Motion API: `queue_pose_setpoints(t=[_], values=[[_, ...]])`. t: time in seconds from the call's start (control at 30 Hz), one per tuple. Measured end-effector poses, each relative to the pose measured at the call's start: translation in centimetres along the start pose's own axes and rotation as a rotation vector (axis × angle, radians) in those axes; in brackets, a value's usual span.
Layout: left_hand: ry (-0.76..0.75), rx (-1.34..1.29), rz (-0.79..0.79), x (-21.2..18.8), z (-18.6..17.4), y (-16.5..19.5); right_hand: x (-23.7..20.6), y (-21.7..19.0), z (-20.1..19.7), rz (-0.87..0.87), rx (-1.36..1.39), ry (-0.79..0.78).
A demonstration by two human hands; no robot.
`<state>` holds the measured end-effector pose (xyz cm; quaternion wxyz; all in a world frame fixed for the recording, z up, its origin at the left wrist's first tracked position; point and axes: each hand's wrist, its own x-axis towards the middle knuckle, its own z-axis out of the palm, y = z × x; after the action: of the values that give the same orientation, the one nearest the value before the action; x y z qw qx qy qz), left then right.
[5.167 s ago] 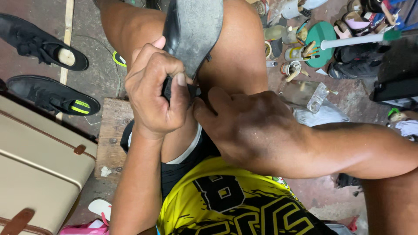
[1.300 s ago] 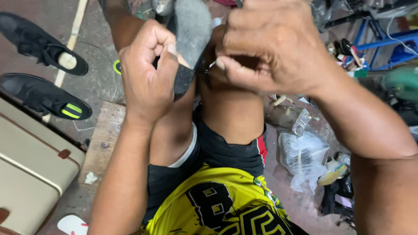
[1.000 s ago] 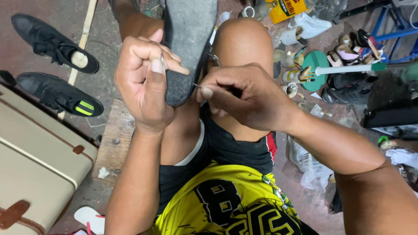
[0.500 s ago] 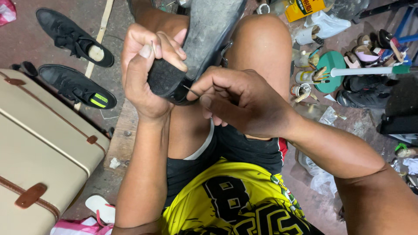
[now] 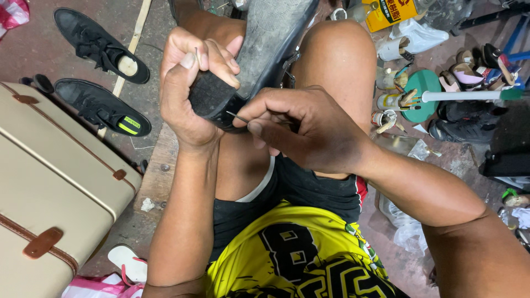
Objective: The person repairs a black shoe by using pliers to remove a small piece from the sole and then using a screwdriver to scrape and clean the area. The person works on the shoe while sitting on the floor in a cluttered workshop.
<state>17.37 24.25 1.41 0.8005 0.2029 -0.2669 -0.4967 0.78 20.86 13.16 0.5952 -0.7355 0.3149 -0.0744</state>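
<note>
Two bare hands work on one dark shoe (image 5: 265, 49) that rests sole-up between the person's knees. The left hand (image 5: 190, 88) is wrapped tight around the heel end of the shoe, with the thumb and fingers pressed on the black heel block. One thin strand is pinched between that thumb and first finger. The right hand (image 5: 301, 129) is closed around one thin metal needle (image 5: 238, 117), and the needle's tip touches the edge of the heel.

Two black shoes lie on the floor to the left, one (image 5: 99, 44) farther up and one (image 5: 102, 107) just below it. One big cream suitcase (image 5: 49, 187) with brown leather tabs lies beside them. One wooden board (image 5: 160, 174) sits under the left arm. One white flip-flop (image 5: 128, 264) peeks out near the bottom. On the right there is one green round thing (image 5: 422, 91) with one white stick (image 5: 464, 96) across it, among many small bits and shoes too jumbled to count.
</note>
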Motion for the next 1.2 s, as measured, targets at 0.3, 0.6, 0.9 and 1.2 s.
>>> queue_pose_setpoints(t=[0.3,0.6,0.9,1.2], values=[[-0.089,0.377,0.168,0.2,1.5,2.0,-0.3,-0.8,-0.7,-0.065,-0.104,-0.026],[-0.170,0.618,0.239,0.7,1.9,3.3,-0.3,-0.5,-1.4,-0.164,-0.181,-0.053],[-0.203,0.718,0.258,0.8,1.6,2.7,-0.3,-0.2,-2.2,-0.147,-0.274,-0.079],[-0.169,0.594,0.203,0.6,0.9,2.1,0.2,-0.1,-2.0,0.020,-0.167,-0.130]])
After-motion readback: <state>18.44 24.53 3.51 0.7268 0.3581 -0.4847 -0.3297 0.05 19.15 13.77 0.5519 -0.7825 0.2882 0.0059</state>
